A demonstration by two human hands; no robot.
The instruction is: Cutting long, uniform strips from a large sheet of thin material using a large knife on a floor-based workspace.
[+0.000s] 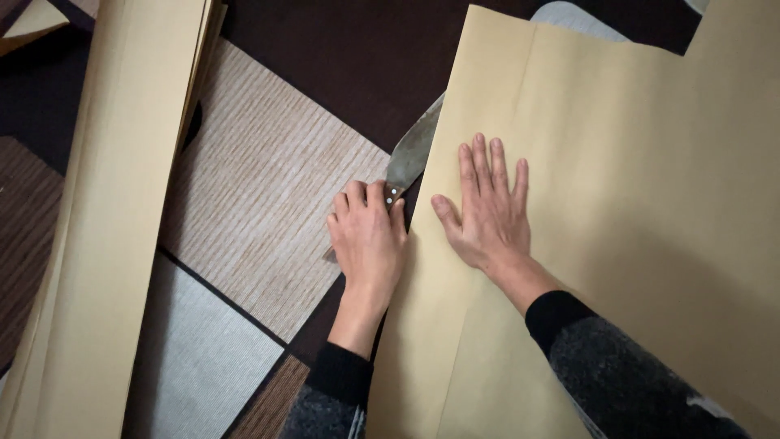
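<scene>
1. Head view: your left hand (370,236) was closed around the handle of a knife (412,154). Its blade ran away from the grip, far and to the right, along the left edge of the big tan paper sheet (617,187).
2. Your right hand (486,207) lay flat and open on that sheet, holding nothing, just right of the blade.
3. A stack of tan paper (122,203) lay well apart on the left; patterned carpet (268,187) between gave room.

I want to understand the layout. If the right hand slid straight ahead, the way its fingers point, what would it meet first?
Only more of the tan paper sheet that the right hand lies flat on; nothing else shows in its path to the sheet's far edge.
</scene>
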